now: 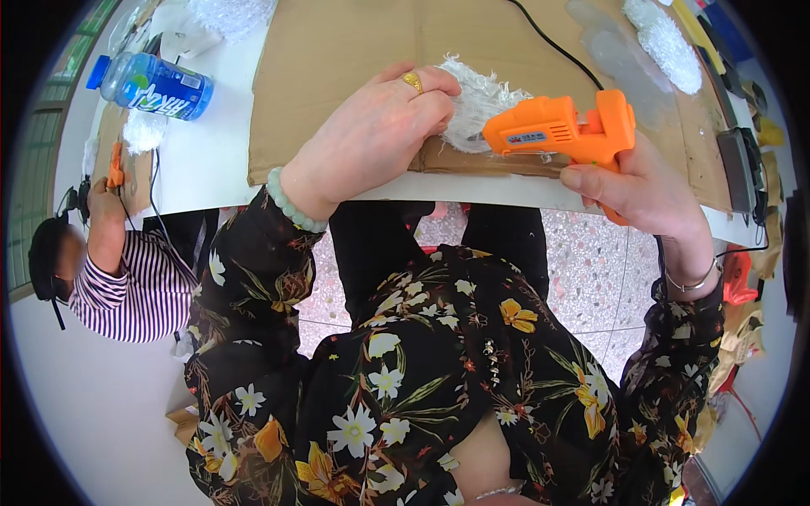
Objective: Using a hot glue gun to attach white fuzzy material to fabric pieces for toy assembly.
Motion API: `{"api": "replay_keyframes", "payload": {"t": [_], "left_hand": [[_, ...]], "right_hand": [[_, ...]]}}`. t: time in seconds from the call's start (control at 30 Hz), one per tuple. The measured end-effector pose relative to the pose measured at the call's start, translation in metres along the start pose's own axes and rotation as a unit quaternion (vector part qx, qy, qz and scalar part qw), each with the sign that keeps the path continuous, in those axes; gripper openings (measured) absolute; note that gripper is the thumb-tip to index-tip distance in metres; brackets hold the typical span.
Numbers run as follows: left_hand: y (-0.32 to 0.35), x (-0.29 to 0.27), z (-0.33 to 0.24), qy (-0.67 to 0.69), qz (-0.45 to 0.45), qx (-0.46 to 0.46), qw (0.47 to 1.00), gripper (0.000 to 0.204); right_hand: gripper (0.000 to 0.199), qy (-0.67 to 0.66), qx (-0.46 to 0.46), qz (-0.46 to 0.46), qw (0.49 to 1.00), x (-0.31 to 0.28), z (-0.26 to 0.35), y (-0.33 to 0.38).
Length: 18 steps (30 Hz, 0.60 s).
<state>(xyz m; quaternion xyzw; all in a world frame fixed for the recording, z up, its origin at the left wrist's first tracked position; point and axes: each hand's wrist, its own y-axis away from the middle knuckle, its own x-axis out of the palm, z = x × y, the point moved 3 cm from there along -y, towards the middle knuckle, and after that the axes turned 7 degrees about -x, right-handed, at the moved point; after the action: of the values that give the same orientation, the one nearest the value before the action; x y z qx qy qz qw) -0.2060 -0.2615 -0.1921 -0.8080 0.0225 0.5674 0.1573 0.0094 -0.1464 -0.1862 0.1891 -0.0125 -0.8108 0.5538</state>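
Observation:
In my right hand [629,181] is an orange hot glue gun [548,131], my fingers wrapped round its handle. Its nozzle points left, at a white piece of fringed, fluffy material [477,97] on the cardboard. My left hand [380,135] is closed at the left edge of this white piece, fingertips curled down and partly hidden behind the knuckles. A black cord [553,44] runs over the cardboard toward the back of the gun.
A cardboard sheet [337,51] covers the white table [228,143]. A blue-labelled bottle [152,84] lies at far left. White shiny bundles [666,46] are at the back right. A co-worker in a striped top [135,287] sits at left, holding another orange glue gun [116,164].

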Motion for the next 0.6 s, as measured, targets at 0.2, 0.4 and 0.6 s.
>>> {"api": "replay_keyframes", "payload": {"t": [0.2,0.4,0.6], "left_hand": [[0.009,0.003,0.006,-0.003,-0.007,0.002,1.0,0.009],[0.016,0.002,0.011,-0.008,-0.022,0.017,1.0,0.01],[0.018,-0.002,0.007,-0.005,-0.031,0.021,0.999,0.012]], "right_hand": [[0.03,-0.005,-0.064,0.01,0.998,0.011,0.001,-0.01],[0.032,0.027,-0.031,0.032,0.999,0.02,0.011,-0.012],[0.03,-0.003,-0.051,0.007,0.999,0.026,0.006,-0.013]]}}
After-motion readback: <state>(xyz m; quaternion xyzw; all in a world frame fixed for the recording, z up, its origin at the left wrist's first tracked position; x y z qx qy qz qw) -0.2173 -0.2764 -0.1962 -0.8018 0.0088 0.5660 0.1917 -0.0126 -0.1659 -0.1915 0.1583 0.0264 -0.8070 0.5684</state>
